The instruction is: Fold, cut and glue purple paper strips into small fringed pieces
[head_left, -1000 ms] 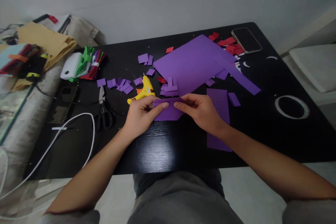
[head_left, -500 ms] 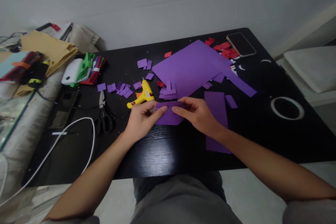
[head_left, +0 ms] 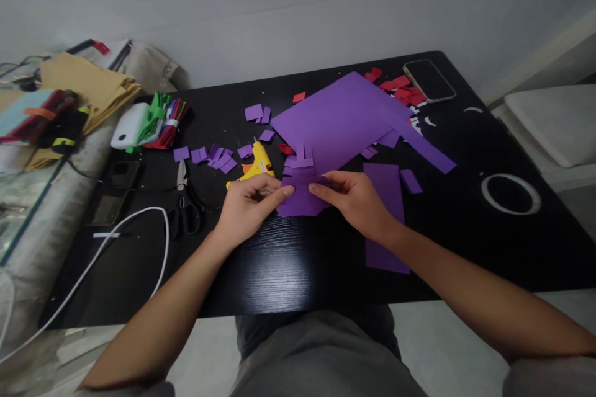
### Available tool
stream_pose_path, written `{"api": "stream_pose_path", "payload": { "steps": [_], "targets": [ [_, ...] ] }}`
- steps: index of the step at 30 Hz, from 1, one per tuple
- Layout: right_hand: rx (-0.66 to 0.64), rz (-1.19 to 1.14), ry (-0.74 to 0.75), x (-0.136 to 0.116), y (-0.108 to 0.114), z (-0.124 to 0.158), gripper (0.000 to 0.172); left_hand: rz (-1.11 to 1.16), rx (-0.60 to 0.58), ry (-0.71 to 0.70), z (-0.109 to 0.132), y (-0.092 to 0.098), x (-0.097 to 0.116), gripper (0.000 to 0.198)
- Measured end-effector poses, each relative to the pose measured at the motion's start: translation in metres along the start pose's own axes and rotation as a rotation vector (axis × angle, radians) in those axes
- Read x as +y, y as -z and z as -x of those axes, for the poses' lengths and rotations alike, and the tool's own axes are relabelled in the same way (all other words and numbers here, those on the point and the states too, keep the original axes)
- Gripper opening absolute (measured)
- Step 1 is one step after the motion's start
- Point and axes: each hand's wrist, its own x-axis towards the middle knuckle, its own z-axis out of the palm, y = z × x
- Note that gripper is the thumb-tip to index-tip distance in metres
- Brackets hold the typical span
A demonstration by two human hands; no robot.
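A piece of purple paper [head_left: 302, 201] is pinched between my two hands above the black table. My left hand [head_left: 249, 203] grips its left side, thumb on the near face and fingers behind. On the other side my right hand [head_left: 357, 203] holds it the same way. Just beyond my left hand lies a yellow glue gun [head_left: 259, 161], partly covered by the fingers. Small folded purple pieces [head_left: 298, 161] sit right behind the held paper. A purple sheet [head_left: 382, 198] lies under my right wrist, and a larger purple sheet [head_left: 342, 115] spreads farther back.
Black scissors [head_left: 187, 208], small purple squares [head_left: 218, 158] and a white cable [head_left: 166, 242] lie on the left. Red scraps [head_left: 401, 88], a phone [head_left: 429, 79] and a white tape ring [head_left: 485, 189] are on the right. Bundled coloured strips [head_left: 162, 121] stand at the back left.
The thumbs have moved slightly apart along the paper, and more of its face shows between them. The paper's near edge is slightly higher. Both hands keep their grip.
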Motion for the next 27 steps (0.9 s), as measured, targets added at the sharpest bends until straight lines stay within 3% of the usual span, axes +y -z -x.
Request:
{"api": "stream_pose_path", "payload": {
  "steps": [19, 27],
  "targets": [
    [-0.007, -0.040, -0.066, 0.0024, 0.0005, -0.0010, 0.027, -0.102, 0.062, -0.088, -0.0010, 0.0025, 0.0000, 0.035],
    [-0.002, 0.079, 0.056, 0.0019, -0.0013, 0.0012, 0.025, -0.050, -0.003, -0.071, 0.0000, -0.0010, -0.0001, 0.028]
  ]
}}
